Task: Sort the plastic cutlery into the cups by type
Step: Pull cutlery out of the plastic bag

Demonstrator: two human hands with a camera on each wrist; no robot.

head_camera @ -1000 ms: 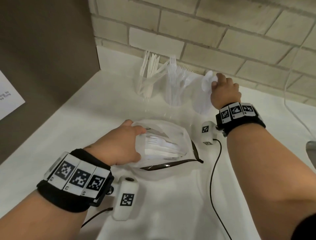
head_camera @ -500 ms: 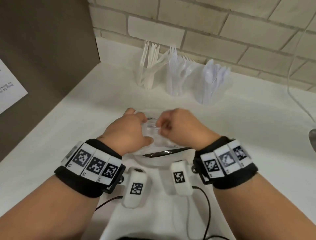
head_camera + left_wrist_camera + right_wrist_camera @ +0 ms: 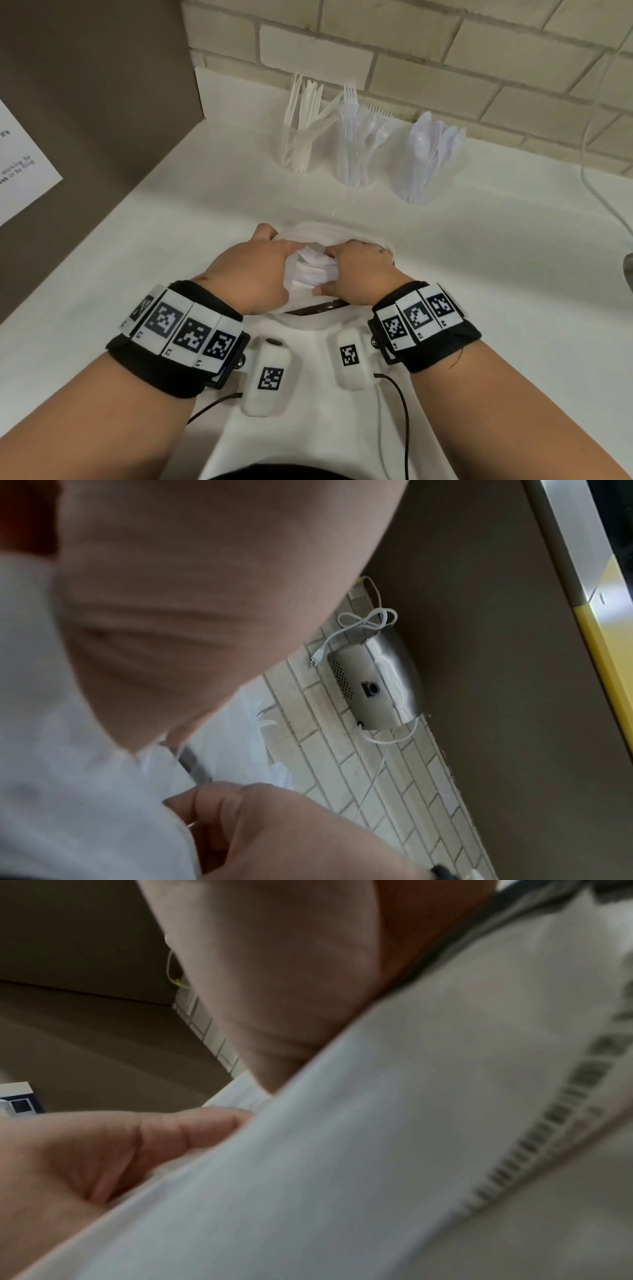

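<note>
Three clear cups stand by the brick wall: a knife cup [image 3: 300, 144], a fork cup [image 3: 358, 150] and a spoon cup [image 3: 428, 161]. Nearer me on the white counter lies a clear plastic bag [image 3: 313, 274] of white cutlery with a black zip strip along its near edge. My left hand [image 3: 281, 257] grips the bag's left side and my right hand [image 3: 342, 263] grips its right side, fingers curled into the opening. In the right wrist view my thumb [image 3: 192, 1129] lies along the bag [image 3: 377, 1150]. What the fingers touch inside is hidden.
A dark panel [image 3: 96, 102] with a paper sheet [image 3: 20, 161] walls the counter's left side. A white cord [image 3: 603, 171] hangs at the right. A steel appliance [image 3: 373, 683] with a cord sits against the brick wall. The counter [image 3: 205, 205] runs between bag and cups.
My right hand left the spoon cup, came back toward me and took hold of the bag's right side. The left hand stayed on the bag.
</note>
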